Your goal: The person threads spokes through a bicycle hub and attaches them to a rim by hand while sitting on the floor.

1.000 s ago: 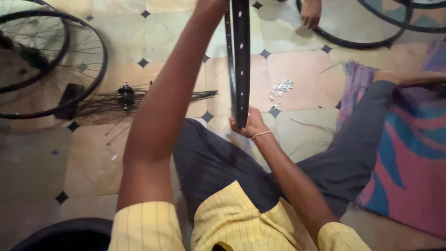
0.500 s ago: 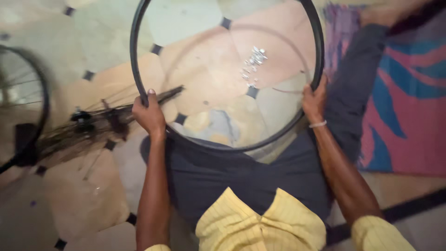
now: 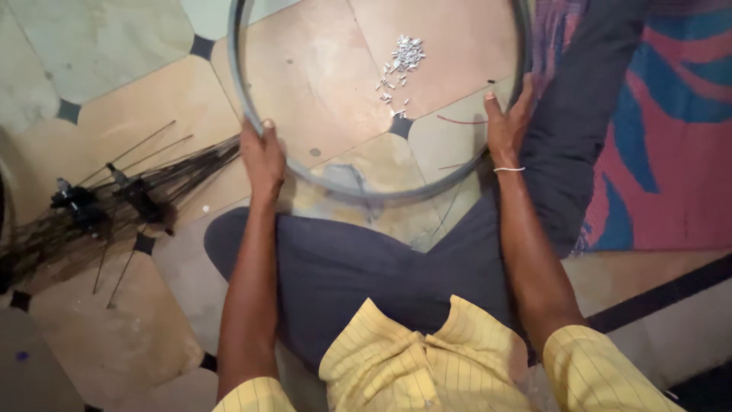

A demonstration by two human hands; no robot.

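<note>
Rim (image 3: 345, 188), a bare metal hoop judged light, stiff and smooth, was held flat above the lap, left hand (image 3: 263, 156) and right hand (image 3: 509, 122) fingers curled around opposite sides.

The wheel rim (image 3: 366, 191), which stood up on its edge a moment ago, now lies flat across the top of the frame, with the left hand (image 3: 263, 156) and right hand (image 3: 509, 126) holding its two sides.
</note>
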